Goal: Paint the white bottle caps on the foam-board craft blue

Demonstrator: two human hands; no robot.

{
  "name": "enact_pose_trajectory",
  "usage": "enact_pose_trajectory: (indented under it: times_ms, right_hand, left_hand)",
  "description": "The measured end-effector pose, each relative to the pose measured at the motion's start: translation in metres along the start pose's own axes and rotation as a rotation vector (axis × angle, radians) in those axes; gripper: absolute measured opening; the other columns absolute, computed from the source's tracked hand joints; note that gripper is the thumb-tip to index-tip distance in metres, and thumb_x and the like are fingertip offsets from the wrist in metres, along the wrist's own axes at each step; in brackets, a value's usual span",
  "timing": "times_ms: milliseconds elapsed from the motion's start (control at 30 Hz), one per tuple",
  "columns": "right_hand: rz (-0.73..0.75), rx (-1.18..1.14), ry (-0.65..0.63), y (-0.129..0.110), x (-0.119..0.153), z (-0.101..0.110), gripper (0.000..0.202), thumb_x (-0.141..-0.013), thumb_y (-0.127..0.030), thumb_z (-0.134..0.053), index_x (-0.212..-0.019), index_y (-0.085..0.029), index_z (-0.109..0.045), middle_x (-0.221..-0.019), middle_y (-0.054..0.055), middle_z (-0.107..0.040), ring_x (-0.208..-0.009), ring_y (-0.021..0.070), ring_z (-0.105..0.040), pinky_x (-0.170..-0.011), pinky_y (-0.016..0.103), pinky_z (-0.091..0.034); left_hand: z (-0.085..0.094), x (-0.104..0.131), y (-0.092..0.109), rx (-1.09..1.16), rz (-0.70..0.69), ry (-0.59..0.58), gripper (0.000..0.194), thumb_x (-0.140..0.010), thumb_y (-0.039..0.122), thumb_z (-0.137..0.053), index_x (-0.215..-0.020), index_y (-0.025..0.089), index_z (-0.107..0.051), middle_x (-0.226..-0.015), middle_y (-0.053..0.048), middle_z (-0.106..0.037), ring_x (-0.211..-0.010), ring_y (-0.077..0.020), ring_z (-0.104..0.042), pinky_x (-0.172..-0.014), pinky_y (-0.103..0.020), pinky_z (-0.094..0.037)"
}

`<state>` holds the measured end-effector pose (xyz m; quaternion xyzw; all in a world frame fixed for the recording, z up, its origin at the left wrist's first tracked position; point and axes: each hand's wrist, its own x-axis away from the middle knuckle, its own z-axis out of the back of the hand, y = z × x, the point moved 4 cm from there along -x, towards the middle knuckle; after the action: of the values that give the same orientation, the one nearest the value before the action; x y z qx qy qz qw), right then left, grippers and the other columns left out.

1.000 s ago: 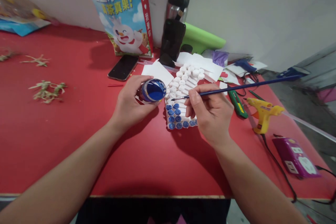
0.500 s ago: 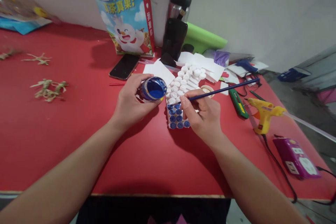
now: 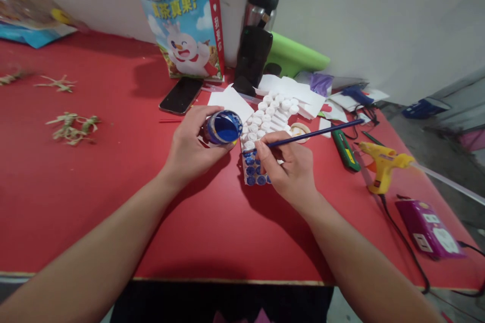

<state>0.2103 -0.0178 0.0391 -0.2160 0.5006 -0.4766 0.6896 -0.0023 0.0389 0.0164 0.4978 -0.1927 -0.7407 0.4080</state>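
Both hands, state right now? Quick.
Left hand: closed around the jar of blue paint, opening uncovered.
Right hand: closed on the blue paintbrush, over the rolled-paper piece; brush tip hidden.

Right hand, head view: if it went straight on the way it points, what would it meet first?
Probably the white rolls, just ahead of the right hand; should it clear them, the jar in the left hand lies beyond. Its height over the rolls is unclear.

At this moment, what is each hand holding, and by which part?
The left hand grips the jar of blue paint around its side; the right hand holds the paintbrush low on its handle.
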Motion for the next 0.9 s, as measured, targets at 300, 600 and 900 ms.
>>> enact_pose_trajectory:
  times_ms: [300, 600, 900]
  right_hand:
    - [0.013, 0.053, 0.007, 0.001, -0.001, 0.0, 0.017, -0.108, -0.034, -0.067, -0.094, -0.024, -0.066, -0.065, -0.006, -0.069, -0.051, 0.0097, -0.064, -0.053, 0.026, -0.048]
    - [0.05, 0.056, 0.111, 0.0, -0.002, 0.008, 0.016, -0.107, -0.034, -0.069, -0.094, -0.024, -0.067, -0.072, -0.004, -0.069, -0.055, 0.0106, -0.064, -0.055, 0.027, -0.049]
    - [0.03, 0.017, 0.128, 0.003, -0.003, 0.012, 0.015, -0.105, -0.03, -0.07, -0.092, -0.024, -0.065, -0.073, -0.005, -0.065, -0.057, 0.0095, -0.061, -0.058, 0.027, -0.049]
  left_hand:
    - [0.001, -0.001, 0.002, -0.015, 0.03, -0.001, 0.058, -0.081, 0.032, -0.094, -0.134, 0.026, -0.072, -0.139, -0.01, -0.075, -0.128, -0.0342, -0.072, -0.116, -0.052, -0.059]
    - [0.0, 0.0, 0.002, 0.015, 0.005, 0.004, 0.058, -0.081, 0.028, -0.096, -0.134, 0.027, -0.072, -0.139, -0.011, -0.075, -0.127, -0.0344, -0.073, -0.115, -0.053, -0.06]
    - [-0.001, 0.0, 0.003, -0.001, 0.012, -0.01, 0.06, -0.08, 0.025, -0.095, -0.136, 0.026, -0.072, -0.14, -0.01, -0.074, -0.127, -0.0337, -0.073, -0.114, -0.052, -0.061]
